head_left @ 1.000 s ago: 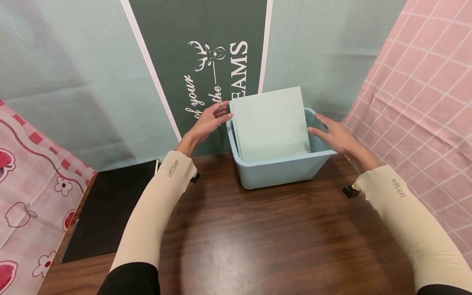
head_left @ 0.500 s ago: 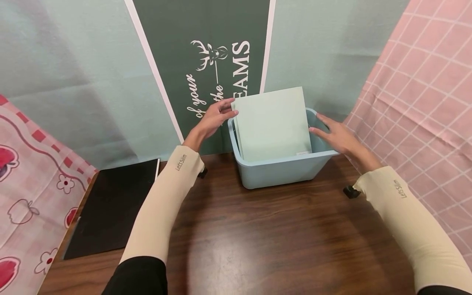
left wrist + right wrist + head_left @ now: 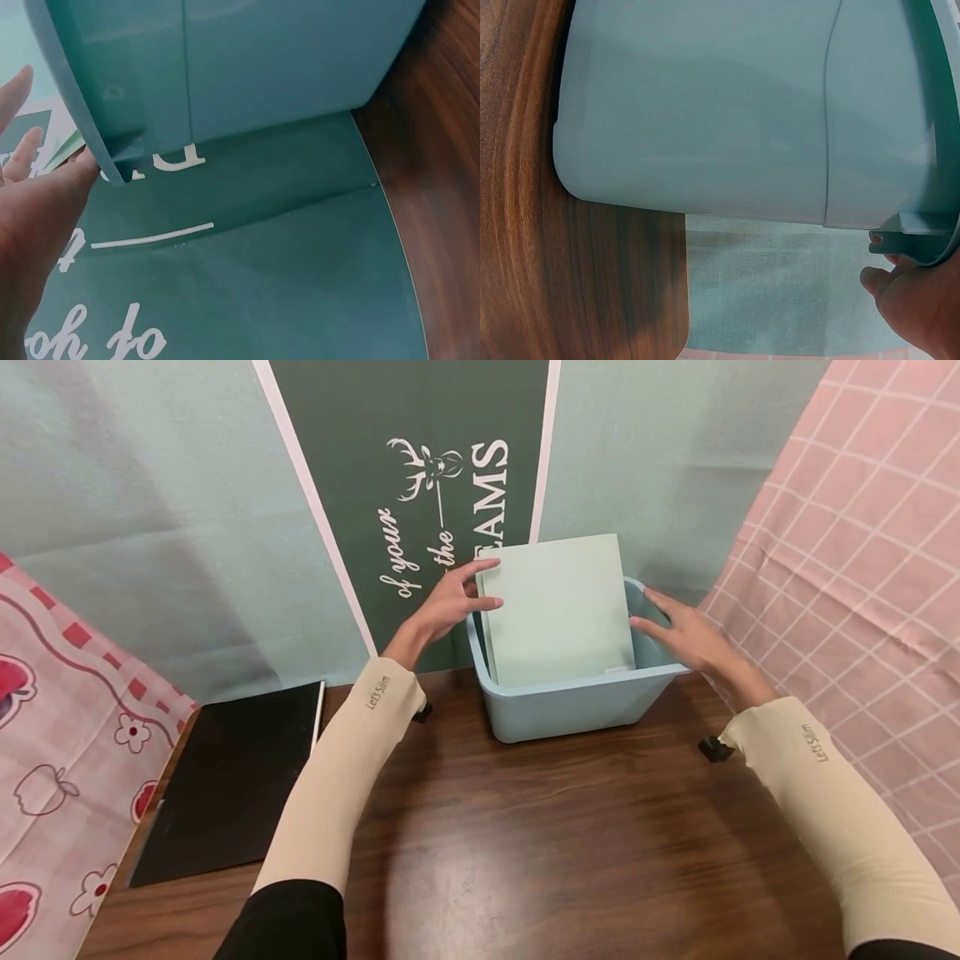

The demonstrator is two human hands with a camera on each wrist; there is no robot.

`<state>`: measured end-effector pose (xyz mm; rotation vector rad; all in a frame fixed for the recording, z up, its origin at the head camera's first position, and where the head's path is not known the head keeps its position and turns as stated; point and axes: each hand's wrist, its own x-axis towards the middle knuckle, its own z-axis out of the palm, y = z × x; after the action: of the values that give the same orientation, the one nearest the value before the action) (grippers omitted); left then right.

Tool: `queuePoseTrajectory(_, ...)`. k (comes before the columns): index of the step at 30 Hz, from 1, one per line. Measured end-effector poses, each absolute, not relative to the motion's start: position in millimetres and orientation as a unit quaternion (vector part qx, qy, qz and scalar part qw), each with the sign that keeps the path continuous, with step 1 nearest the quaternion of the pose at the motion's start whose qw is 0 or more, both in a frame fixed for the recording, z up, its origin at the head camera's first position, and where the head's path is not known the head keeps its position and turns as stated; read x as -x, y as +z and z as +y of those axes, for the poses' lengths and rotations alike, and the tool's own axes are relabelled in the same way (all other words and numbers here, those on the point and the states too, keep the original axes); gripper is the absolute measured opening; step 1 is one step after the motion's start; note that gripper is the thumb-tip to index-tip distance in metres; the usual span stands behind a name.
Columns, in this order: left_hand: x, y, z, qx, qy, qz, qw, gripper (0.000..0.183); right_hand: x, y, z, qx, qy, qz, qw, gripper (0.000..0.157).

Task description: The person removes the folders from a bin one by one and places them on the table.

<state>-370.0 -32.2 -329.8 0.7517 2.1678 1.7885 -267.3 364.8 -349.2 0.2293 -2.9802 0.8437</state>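
A light blue plastic bin (image 3: 570, 714) stands on the wooden table against the backdrop. Pale mint flat panels (image 3: 558, 610) lean upright inside it, stacked face to face, rising above the rim; a small white label shows low on the front one. My left hand (image 3: 446, 602) is at their upper left corner, thumb and index finger extended across the front face, other fingers partly hidden. My right hand (image 3: 686, 631) holds the bin's right rim, thumb over the inside. In the right wrist view, fingers (image 3: 877, 279) curl beneath that rim.
A black flat folder-like item (image 3: 232, 781) with a white edge lies on the table's left side (image 3: 525, 860). Behind hangs a grey-green printed cloth (image 3: 630, 460); a pink checked cloth (image 3: 862, 568) closes the right, a pink fruit-print cloth (image 3: 67, 735) the left.
My left hand has moved right, from beside the panels' left edge to over their front corner. The panels' left edges line up more closely. My right hand stays at the rim.
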Motion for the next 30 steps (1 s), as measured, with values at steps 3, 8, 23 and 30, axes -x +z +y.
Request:
queuePoseTrajectory(3, 366.9, -329.1, -29.0, -0.269, 0.585, 0.757, 0.113, 0.074, 266.8, -349.1, 364.3, -0.075, 0.273, -0.959, 0.016, 0.086)
queuePoseTrajectory(8, 362.0, -326.7, -22.2, -0.296, 0.538, 0.783, 0.096, 0.073, 266.7, -349.3, 364.0, -0.076, 0.277, -0.958, 0.015, 0.085)
queuePoseTrajectory(23, 354.2, -327.1, 4.2, -0.331, 0.477, 0.812, 0.061, 0.066, 271.8, -347.1, 365.7, -0.073, 0.278, -0.958, 0.010, 0.087)
queuePoseTrajectory(30, 352.8, -330.7, 9.3, -0.296, 0.480, 0.826, 0.017, 0.063, 276.0, -346.1, 367.0, -0.077, 0.268, -0.960, 0.008, 0.086)
